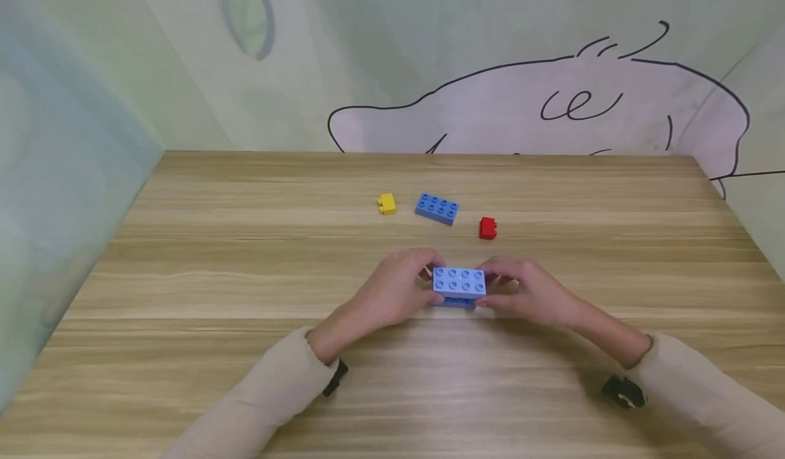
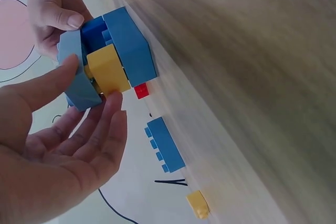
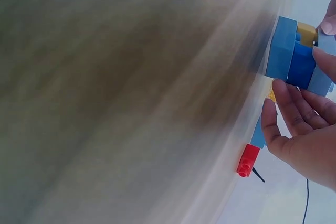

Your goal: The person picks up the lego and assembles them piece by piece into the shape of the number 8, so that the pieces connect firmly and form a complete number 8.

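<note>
Both hands hold a light blue eight-stud brick (image 1: pixel 458 283) from its two short ends, studs up. It tops a small stack. My left hand (image 1: pixel 395 290) has its thumb at the near edge and its fingers behind. On the opposite end, my right hand (image 1: pixel 535 292) grips the same way. Under the top brick, a small yellow brick (image 2: pixel 109 70) sits at the left end, with a narrow gap showing at its studs. A small dark blue brick (image 3: pixel 301 65) fills the right end. Both rest on a larger blue brick (image 2: pixel 132 45), which lies on the table.
Behind the stack lie three loose bricks: a small yellow brick (image 1: pixel 388 204), a blue eight-stud brick (image 1: pixel 437 210) and a small red brick (image 1: pixel 487 228). The wood-grain table (image 1: pixel 245 241) meets a wall printed with drawings (image 1: pixel 515 105) at its far edge.
</note>
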The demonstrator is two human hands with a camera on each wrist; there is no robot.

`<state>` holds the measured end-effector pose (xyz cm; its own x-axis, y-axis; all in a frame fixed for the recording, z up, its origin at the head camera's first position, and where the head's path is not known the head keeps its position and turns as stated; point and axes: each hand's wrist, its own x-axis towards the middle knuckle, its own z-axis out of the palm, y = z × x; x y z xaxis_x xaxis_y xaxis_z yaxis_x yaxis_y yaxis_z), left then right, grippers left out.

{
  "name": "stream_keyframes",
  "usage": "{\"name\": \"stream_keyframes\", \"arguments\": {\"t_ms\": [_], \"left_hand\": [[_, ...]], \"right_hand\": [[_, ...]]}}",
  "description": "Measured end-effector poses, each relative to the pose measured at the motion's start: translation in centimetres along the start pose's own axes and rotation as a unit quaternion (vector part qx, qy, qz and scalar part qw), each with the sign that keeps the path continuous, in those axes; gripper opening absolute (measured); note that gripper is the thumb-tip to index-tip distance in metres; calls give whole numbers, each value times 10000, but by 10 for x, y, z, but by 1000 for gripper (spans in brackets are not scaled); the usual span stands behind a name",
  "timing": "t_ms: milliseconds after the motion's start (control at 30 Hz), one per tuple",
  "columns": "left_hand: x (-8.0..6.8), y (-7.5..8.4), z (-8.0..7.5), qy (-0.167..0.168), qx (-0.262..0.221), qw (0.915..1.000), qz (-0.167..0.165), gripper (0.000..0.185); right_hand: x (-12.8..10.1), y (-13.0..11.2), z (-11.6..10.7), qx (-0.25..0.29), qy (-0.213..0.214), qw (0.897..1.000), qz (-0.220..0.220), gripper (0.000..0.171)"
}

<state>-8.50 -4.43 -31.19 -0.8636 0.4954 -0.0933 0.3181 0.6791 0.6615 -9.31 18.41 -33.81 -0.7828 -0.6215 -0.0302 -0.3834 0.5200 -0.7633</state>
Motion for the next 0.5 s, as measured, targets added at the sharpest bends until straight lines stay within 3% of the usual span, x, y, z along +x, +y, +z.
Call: {"name": "stream_keyframes", "arguments": {"t_ms": [500], "left_hand": [[1,-1,1,81,-132,9998,-98,36]], "right_hand": [[0,-2,1,-167,46,9998,98,39]]}}
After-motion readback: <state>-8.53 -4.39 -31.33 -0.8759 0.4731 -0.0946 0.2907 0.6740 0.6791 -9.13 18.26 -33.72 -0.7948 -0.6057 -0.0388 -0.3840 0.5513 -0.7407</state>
